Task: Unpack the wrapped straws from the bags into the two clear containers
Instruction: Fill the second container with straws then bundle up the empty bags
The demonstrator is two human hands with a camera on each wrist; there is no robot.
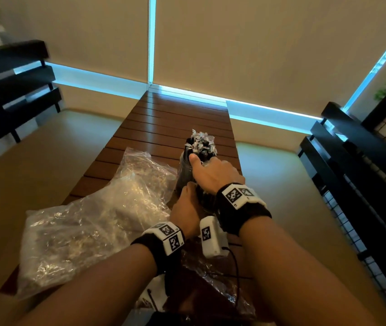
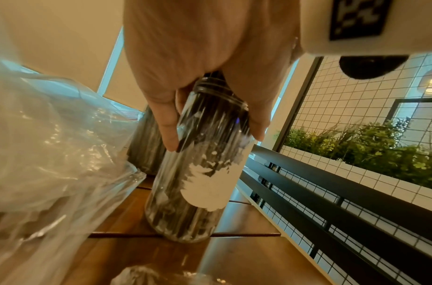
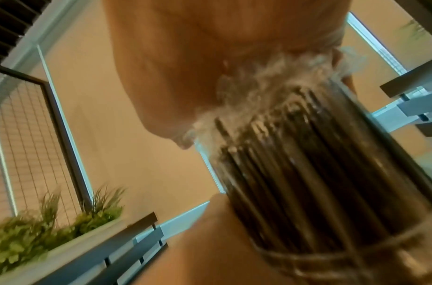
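A clear container (image 2: 197, 183) packed with dark wrapped straws (image 3: 295, 164) stands on the wooden slat table (image 1: 175, 118). My left hand (image 1: 185, 208) grips this container near its rim, fingers (image 2: 166, 125) curled round it. My right hand (image 1: 213, 172) lies over the white wrapper ends of the straws sticking out of it, fingers curled round the bundle. A second clear container (image 2: 146, 150) full of straws (image 1: 201, 142) stands just behind. A large crumpled clear bag (image 1: 93, 220) lies to the left.
Another plastic bag (image 1: 210, 290) lies at the near table edge under my wrists. Black slatted benches (image 1: 10, 90) (image 1: 363, 161) flank the narrow table. A wire grid and planter with greenery (image 2: 356, 144) stand at the right. The far table slats are bare.
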